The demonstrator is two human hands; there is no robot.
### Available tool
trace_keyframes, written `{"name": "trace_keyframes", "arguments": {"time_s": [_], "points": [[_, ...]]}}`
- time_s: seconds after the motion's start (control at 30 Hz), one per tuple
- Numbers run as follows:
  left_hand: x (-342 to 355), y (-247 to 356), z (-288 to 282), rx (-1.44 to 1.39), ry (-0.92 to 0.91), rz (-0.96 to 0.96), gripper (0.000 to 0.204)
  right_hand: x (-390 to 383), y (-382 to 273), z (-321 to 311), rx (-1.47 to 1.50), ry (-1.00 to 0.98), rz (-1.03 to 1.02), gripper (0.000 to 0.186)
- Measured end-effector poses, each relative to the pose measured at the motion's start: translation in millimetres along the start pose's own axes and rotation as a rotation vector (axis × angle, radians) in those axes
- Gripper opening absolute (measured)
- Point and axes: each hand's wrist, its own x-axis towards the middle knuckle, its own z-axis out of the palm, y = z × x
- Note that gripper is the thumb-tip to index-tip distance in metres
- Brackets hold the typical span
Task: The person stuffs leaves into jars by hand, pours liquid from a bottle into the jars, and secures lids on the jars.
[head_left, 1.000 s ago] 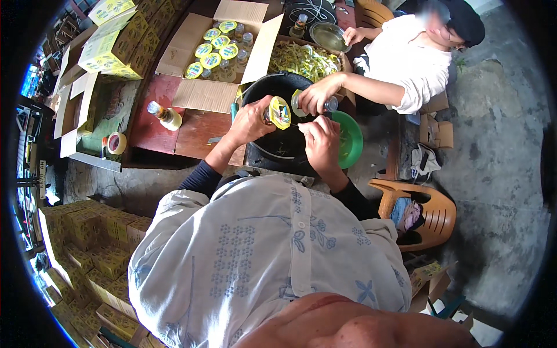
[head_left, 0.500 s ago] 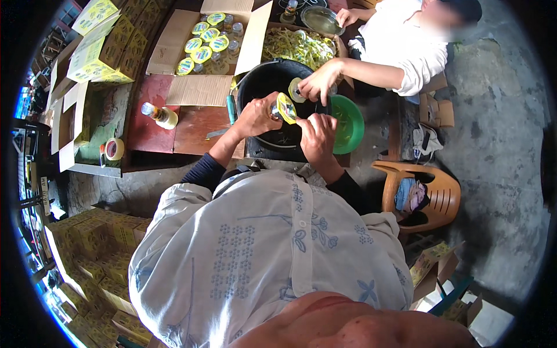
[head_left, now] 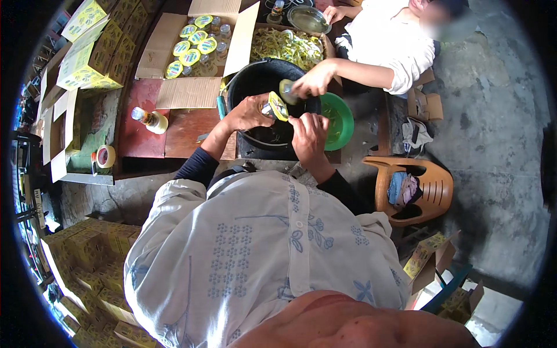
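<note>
Over the black bucket (head_left: 255, 71), my left hand (head_left: 246, 115) is wrapped round a small clear plastic cup, mostly hidden by the fingers. Its yellow-green printed lid (head_left: 278, 107) is tilted towards my right. My right hand (head_left: 310, 136) is closed, thumb and fingertips pinching at the lid's lower edge. Just beyond, a co-worker's hand (head_left: 313, 81) holds another cup (head_left: 287, 91) above the same bucket, slightly blurred. What lies at the bottom of the bucket is too dark to make out.
Beside the bucket are a green bowl (head_left: 347, 113), a box of pale green shreds (head_left: 290, 46) and an open carton (head_left: 188, 93) of lidded cups. A bottle (head_left: 151, 120) and a tape roll (head_left: 105, 156) lie left. At right stands an orange chair (head_left: 429, 174).
The whole view has shifted a little, so things sit further left. My hands keep their hold on the cup and its lid. The co-worker's hand and cup have moved slightly over the bucket.
</note>
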Motion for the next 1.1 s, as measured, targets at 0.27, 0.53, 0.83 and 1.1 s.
{"name": "trace_keyframes", "arguments": {"time_s": [0.27,0.53,0.83,1.1], "points": [[2,-9,0,0.049,0.055,0.113,0.036,3,6,-7,0.084,-0.029,0.068,0.012],[4,-13,-6,-0.062,-0.173,-0.02,0.039,-4,3,-3,0.032,-0.007,-0.008,0.011],[5,-11,-3,-0.145,-0.244,-0.049,0.039,-8,3,-3,0.009,0.002,-0.023,0.007],[10,-6,15,0.06,0.054,0.039,0.063,-6,42,3,0.447,-0.126,0.296,0.009]]}}
